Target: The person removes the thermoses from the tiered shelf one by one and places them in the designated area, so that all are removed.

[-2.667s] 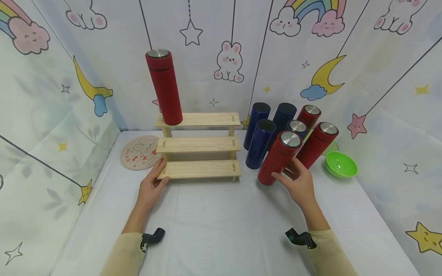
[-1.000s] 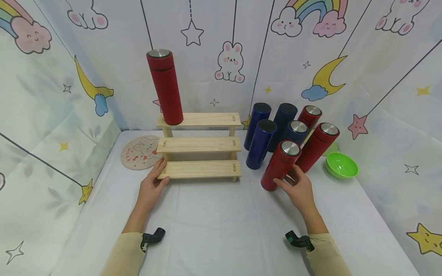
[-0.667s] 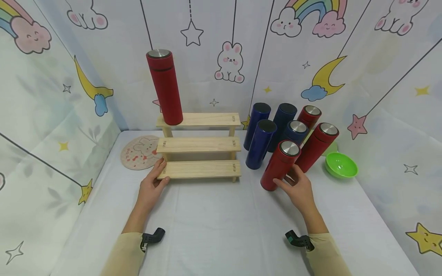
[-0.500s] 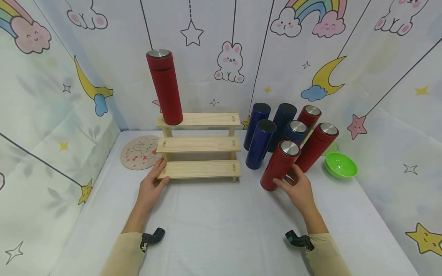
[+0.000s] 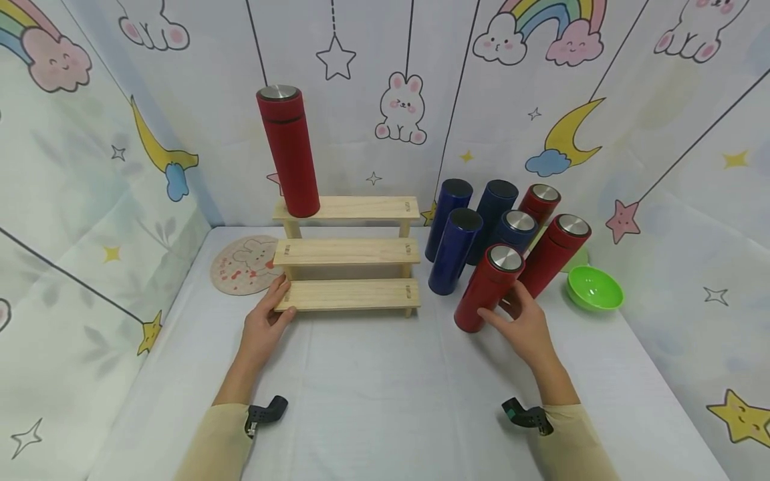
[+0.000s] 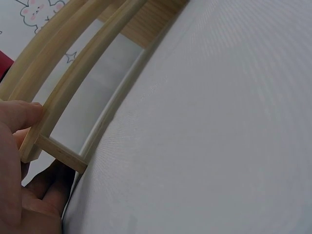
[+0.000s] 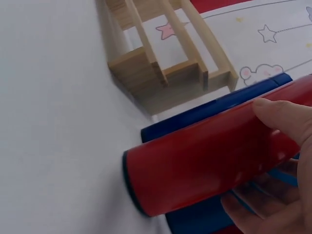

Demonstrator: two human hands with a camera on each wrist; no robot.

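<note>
My right hand holds a red thermos bottle with a steel-topped lid, at the front of a group of bottles. In the right wrist view the thumb lies along the red bottle and the fingers reach round its other side. My left hand grips the left end of the lowest board of a three-step wooden rack. The left wrist view shows its thumb on the board and other fingers behind the rack's leg. Another red thermos stands upright at the left of the top step.
Several blue bottles and two more red thermoses stand close behind the held one. A bright green bowl sits to their right. Left of the rack lies a round mat with a rabbit print. Cartoon-printed cloth walls the table.
The held red thermos has come a little toward me, away from the group, then stayed put. Just now my right wrist has shifted slightly right. The left hand keeps its place.
</note>
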